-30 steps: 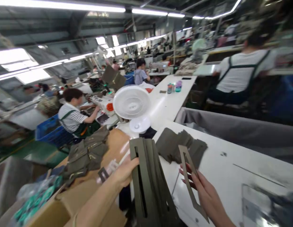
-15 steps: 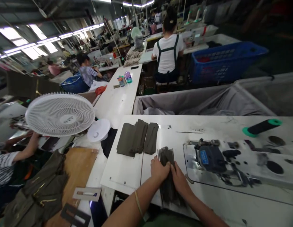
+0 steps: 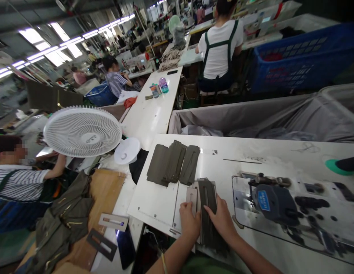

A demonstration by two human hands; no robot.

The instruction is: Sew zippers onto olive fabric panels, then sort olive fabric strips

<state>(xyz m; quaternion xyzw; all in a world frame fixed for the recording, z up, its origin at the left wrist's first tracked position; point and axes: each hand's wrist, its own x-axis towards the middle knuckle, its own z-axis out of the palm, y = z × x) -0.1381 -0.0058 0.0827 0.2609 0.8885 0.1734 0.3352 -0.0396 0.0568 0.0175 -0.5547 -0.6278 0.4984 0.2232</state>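
Note:
At the front edge of the white table, my left hand [image 3: 189, 220] has its fingers curled on a pale slotted strip [image 3: 191, 195], which lies along the left side of a stack of dark olive fabric strips [image 3: 207, 198]. My right hand [image 3: 223, 219] grips the stack from its right side, the thumb lying across the top piece. A long slit runs down that piece. Beyond my hands rest more olive fabric pieces, one pile [image 3: 159, 163] on the left and a narrower one [image 3: 189, 164] beside it. The stack's near end is partly in shadow.
To the right is a sewing machine head [image 3: 275, 203], with a thread cone [image 3: 341, 166] behind it. A white fan [image 3: 84, 131] stands at the left, near a co-worker in stripes [image 3: 19, 179]. Slotted templates [image 3: 101, 243] and a phone [image 3: 125, 247] lie lower left. Behind the table is a fabric-lined bin [image 3: 245, 114].
My left hand has shifted off the top of the stack to its left side, and the pale strip now shows there. The right hand stays on the stack. The view has turned slightly.

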